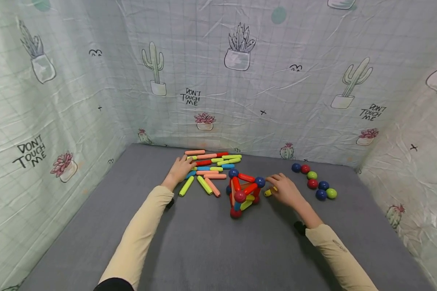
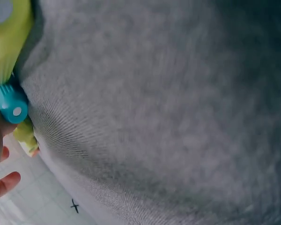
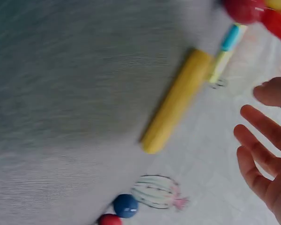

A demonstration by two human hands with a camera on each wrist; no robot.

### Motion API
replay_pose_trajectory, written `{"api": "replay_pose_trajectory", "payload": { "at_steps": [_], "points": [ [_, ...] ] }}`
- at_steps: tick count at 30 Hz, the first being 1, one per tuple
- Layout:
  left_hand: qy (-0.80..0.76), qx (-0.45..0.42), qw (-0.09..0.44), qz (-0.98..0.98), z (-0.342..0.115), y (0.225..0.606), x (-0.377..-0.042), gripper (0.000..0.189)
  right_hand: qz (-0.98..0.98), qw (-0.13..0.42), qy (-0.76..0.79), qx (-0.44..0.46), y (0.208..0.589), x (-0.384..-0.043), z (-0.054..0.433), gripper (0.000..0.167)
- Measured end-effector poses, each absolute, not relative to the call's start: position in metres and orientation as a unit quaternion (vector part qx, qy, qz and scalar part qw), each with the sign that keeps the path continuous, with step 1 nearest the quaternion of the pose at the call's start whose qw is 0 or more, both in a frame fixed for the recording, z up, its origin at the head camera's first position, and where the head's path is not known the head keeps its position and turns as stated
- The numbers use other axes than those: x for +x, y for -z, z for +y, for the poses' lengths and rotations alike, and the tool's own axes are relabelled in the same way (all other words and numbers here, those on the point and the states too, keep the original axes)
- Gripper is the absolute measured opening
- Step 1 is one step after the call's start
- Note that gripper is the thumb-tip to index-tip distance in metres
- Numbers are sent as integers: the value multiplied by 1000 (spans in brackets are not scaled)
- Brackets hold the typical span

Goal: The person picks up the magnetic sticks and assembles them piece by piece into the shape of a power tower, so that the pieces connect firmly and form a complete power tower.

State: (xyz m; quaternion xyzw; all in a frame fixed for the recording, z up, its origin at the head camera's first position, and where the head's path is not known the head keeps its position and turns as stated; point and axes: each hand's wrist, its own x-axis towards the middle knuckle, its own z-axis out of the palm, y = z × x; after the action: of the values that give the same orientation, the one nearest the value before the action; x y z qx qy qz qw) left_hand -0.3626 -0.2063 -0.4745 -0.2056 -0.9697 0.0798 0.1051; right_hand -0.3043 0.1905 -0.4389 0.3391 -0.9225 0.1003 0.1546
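Observation:
In the head view, my left hand [image 1: 180, 169] reaches to the left end of a spread of coloured magnetic rods [image 1: 211, 176]. Its fingertips are at the rods there; whether they touch one is hard to tell. In the left wrist view its fingers [image 2: 4, 185] are spread beside a blue rod [image 2: 13, 105]. My right hand [image 1: 285, 190] hovers by a single yellow rod [image 1: 270, 191], fingers spread and holding nothing. That rod lies apart from the fingers [image 3: 260, 150] in the right wrist view. Left of this hand stands a frame of rods and balls [image 1: 240, 197], with red and blue balls at its corners.
Several loose red, blue and green balls [image 1: 312, 184] lie to the right of the right hand. The grey tabletop [image 1: 218, 250] stretches in front, and a printed cloth [image 1: 211, 68] hangs behind and at both sides.

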Motion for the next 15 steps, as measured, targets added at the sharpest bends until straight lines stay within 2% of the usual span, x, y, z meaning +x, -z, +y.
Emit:
{"api": "replay_pose_trajectory", "payload": {
  "at_steps": [5, 9, 12, 15],
  "points": [
    [-117, -214, 100, -964, -210, 474, -362, 36, -897, 213, -180, 344, 423, -294, 186, 33],
    [-134, -197, 75, -968, -212, 472, -359, 44, -867, 261, -187, 381, 416, -286, 182, 35],
    [-150, -181, 63, -970, -213, 469, -356, 49, -852, 275, -168, 413, 414, -283, 179, 34],
    [-141, -173, 83, -971, -212, 466, -353, 52, -843, 284, -137, 435, 416, -282, 177, 35]
  ]
}}
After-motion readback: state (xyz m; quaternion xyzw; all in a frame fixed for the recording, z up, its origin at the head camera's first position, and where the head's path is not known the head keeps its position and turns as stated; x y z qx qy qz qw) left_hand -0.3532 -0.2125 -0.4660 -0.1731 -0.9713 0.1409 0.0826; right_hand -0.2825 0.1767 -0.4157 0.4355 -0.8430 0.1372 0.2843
